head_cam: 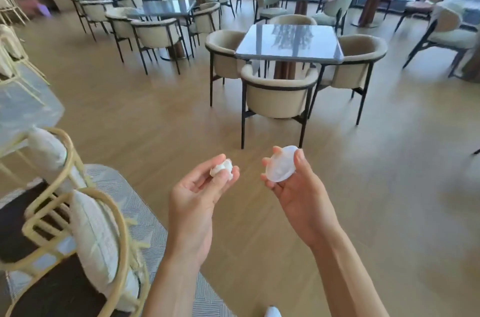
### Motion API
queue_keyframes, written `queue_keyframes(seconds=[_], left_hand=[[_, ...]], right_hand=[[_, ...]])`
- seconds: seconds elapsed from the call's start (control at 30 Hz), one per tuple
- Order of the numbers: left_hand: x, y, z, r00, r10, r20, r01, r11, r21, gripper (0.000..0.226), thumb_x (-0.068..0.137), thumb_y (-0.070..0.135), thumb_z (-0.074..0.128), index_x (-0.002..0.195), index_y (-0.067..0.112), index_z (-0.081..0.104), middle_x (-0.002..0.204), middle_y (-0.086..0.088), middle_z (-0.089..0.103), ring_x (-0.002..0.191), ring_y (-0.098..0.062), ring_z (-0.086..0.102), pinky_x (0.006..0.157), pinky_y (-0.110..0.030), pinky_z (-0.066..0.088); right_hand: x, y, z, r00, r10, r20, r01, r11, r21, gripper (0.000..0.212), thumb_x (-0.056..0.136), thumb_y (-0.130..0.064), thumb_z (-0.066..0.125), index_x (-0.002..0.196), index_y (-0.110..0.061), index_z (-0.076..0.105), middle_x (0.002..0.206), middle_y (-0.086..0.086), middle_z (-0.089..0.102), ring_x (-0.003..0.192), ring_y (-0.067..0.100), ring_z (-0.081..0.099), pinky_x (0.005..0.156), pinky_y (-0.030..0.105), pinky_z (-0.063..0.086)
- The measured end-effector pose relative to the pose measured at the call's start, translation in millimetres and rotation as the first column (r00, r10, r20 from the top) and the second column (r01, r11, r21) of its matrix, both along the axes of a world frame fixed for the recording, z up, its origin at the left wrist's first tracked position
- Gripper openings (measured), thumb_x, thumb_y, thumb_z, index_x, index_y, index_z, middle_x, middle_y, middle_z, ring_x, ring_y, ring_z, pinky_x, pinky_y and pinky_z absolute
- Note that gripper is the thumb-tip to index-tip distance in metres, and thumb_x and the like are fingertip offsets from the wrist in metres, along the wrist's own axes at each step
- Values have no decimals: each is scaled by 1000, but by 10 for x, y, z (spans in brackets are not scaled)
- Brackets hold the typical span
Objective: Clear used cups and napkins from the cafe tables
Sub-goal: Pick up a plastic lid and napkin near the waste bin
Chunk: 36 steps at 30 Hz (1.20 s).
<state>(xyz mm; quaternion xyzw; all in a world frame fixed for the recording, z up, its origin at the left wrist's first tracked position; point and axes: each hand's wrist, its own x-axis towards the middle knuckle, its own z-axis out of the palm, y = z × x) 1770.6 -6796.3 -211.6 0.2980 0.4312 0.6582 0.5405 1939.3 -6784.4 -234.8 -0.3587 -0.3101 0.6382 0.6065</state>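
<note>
My left hand (197, 192) is held palm up over the wooden floor and pinches a crumpled white napkin (222, 168) between thumb and fingertips. To its right, my right hand (293, 187) grips a clear plastic cup (281, 164), squashed flat, with the thumb on its right rim and fingers under it. Both hands hover in front of me, about a hand's width apart.
A square grey table (288, 42) with beige armchairs (278, 94) around it stands straight ahead. More tables and chairs fill the back near the windows. Yellow-framed chairs (85, 226) with white cushions and a striped rug (145, 213) lie at my left.
</note>
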Motion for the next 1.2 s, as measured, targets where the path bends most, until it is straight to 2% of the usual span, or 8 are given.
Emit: queue_keyframes(seconds=[0.1, 0.23, 0.33, 0.43, 0.6, 0.83, 0.97, 1.2], left_hand=[[-110, 672, 221, 997, 68, 22, -69, 996, 49, 36, 74, 8, 75, 109, -2, 74, 102, -16, 78, 98, -33, 77, 86, -29, 61], [-344, 1412, 295, 979, 197, 51, -199, 978, 58, 33, 76, 6, 74, 108, -4, 74, 100, -19, 77, 100, -36, 75, 85, -28, 61], [-519, 1859, 221, 963, 257, 78, -261, 964, 42, 28, 78, 2, 73, 106, -2, 75, 101, -19, 77, 101, -38, 75, 84, -28, 61], [-767, 2458, 58, 950, 300, 86, -302, 953, 14, 21, 87, -7, 69, 106, 0, 76, 102, -17, 78, 101, -35, 76, 86, -30, 61], [-1187, 3708, -126, 945, 300, 131, -304, 952, 14, 21, 89, -10, 67, 105, 0, 76, 102, -15, 79, 99, -31, 77, 88, -30, 61], [-2054, 5487, 191, 946, 287, 152, -295, 955, 39, 23, 88, -9, 67, 106, 2, 76, 106, -19, 77, 102, -33, 76, 88, -29, 60], [-2502, 6108, 300, 930, 350, 108, -355, 934, 28, 27, 84, -7, 69, 109, 0, 75, 107, -18, 78, 100, -32, 76, 86, -28, 60], [-3306, 7175, 157, 874, 482, 66, -484, 875, 18, 31, 80, -1, 71, 111, 0, 74, 107, -16, 78, 100, -33, 76, 85, -28, 61]], right_hand=[[-55, 827, 206, 996, 91, -10, -91, 996, 16, 43, 90, -55, 64, 115, -23, 78, 115, 9, 72, 101, 23, 69, 90, 29, 57], [-325, 1704, 293, 959, 284, -13, -284, 958, 34, 60, 79, -65, 76, 123, -23, 74, 126, 12, 70, 101, 24, 69, 89, 30, 57], [-496, 2200, 213, 939, 342, -36, -342, 940, 19, 55, 88, -60, 68, 127, -21, 70, 130, 15, 69, 100, 24, 69, 85, 29, 57], [-691, 2846, 58, 931, 364, -37, -365, 930, -30, 55, 95, -53, 58, 134, -14, 61, 132, 20, 67, 97, 26, 69, 82, 30, 57], [-1029, 4085, -82, 930, 368, -21, -368, 929, -46, 55, 95, -52, 58, 133, -13, 58, 131, 21, 67, 97, 27, 69, 83, 30, 58], [-1939, 5996, 348, 928, 369, -59, -369, 930, 14, 57, 98, -53, 54, 136, -11, 54, 130, 19, 66, 94, 22, 68, 82, 28, 57], [-2580, 6712, 437, 886, 450, -111, -451, 892, 15, 60, 95, -53, 57, 138, -11, 54, 129, 19, 67, 91, 23, 69, 82, 29, 56], [-3419, 8012, 178, 849, 492, -192, -504, 863, -20, 54, 94, -51, 57, 131, -12, 57, 124, 17, 68, 86, 23, 67, 81, 30, 54]])
